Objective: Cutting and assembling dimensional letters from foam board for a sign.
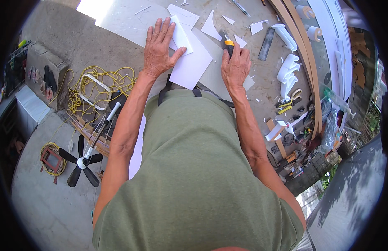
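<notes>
My left hand lies flat with its fingers stretched out, pressing on a small white rectangular piece. That piece rests on a larger white sheet near the table's front edge. In my right hand is a utility knife with a yellow and black handle, my fingers closed around it. Its blade end points away from me, just right of the sheet, among pointed white offcuts. The lower part of the handle is hidden by my hand.
To the right lie a dark flat bar, curved white cut shapes, yellow-handled scissors and long bent brown strips. A pen lies at the far side. On the floor at left are a fan and tangled yellow cord.
</notes>
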### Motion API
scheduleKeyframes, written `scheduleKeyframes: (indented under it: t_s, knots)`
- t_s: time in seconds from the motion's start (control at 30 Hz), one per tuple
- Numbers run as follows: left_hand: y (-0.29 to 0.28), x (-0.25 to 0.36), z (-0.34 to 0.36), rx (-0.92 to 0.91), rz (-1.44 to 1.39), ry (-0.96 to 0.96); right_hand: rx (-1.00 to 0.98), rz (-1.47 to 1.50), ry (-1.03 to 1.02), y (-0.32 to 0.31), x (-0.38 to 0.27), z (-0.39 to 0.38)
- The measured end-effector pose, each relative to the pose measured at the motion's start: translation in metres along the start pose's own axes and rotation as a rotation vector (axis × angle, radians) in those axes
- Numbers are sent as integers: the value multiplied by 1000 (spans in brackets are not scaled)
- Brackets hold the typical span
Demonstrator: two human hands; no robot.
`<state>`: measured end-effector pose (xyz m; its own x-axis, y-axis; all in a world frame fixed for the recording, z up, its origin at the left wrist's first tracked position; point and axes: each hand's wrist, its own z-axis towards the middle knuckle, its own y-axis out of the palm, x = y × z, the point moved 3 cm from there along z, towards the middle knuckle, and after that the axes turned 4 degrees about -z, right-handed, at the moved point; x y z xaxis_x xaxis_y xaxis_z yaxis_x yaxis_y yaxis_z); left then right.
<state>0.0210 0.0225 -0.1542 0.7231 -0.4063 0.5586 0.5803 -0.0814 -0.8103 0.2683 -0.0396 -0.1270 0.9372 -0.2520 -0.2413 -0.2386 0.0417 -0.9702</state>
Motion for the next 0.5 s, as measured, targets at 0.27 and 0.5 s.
scheduleKeyframes:
  t_s: [0.27,0.5]
  knots:
    - [-1,-8,-4,-18,-53,30,227,196,-210,0,-2,80]
    - [-1,-7,-3,-9,-65,30,271,22,-276,18,-4,150]
